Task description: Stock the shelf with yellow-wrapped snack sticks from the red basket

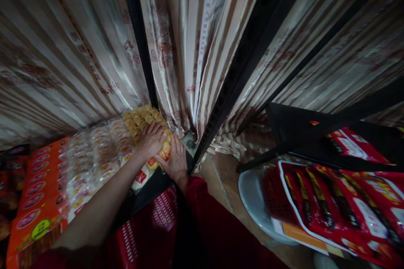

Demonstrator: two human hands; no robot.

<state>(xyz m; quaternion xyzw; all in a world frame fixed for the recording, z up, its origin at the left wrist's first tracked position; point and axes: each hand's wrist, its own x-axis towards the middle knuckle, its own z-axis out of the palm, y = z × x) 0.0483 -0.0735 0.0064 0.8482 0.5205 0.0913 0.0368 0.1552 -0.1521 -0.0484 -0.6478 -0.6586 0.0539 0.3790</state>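
My left hand (153, 138) lies flat with its fingers stretched out on rows of small yellow-wrapped packets (134, 121) at the right end of a black shelf (148, 196). Close beside it, my right hand (175, 157) rests along the outer edge of these packets, its fingers extended and the thumb pointing toward the left hand. Left of the yellow rows sit several rows of clear-wrapped pale snacks (102, 147). Below my left wrist, a white packet with a red label (140, 178) lies near the shelf's front edge. What is under my palms is hidden.
An orange box (38, 193) stands at the left. Black metal uprights (240, 59) frame the shelf, with striped curtains (186, 42) behind. At the right, a basket (285, 180) of red packets (347, 201) sits by a white basin (252, 201), below another black shelf (296, 134).
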